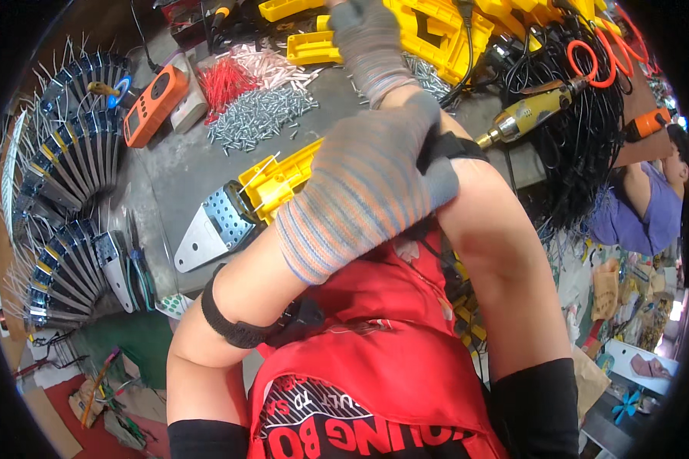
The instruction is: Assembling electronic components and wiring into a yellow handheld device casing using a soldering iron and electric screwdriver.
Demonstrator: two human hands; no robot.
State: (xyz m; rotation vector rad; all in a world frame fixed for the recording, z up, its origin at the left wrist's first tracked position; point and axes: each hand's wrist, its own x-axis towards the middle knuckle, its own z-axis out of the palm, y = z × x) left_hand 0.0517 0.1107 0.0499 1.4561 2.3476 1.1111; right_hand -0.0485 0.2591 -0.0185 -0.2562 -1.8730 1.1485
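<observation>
My left hand (375, 164), in a grey knit glove with blue and orange stripes, lies across my right forearm. Its fingers wrap round the forearm beside a black strap (465, 147). My right hand (366, 42), gloved alike, reaches to the top edge of the view among yellow plastic housings (444, 34); its fingertips are too cut off to read. Below my left hand, an opened yellow housing (279, 180) rests on the workbench (180, 164), partly hidden by that hand. A pointed metal plate with a perforated blue-grey part (214, 226) adjoins it.
Silver screws (260, 118), red sleeves (226, 84) and pale sleeves are heaped behind. An orange meter (155, 105), pliers (139, 275) and fanned metal units (73, 164) stand left. On the right are a yellow-green power screwdriver (532, 113), black cables (559, 164) and another person in purple (639, 214).
</observation>
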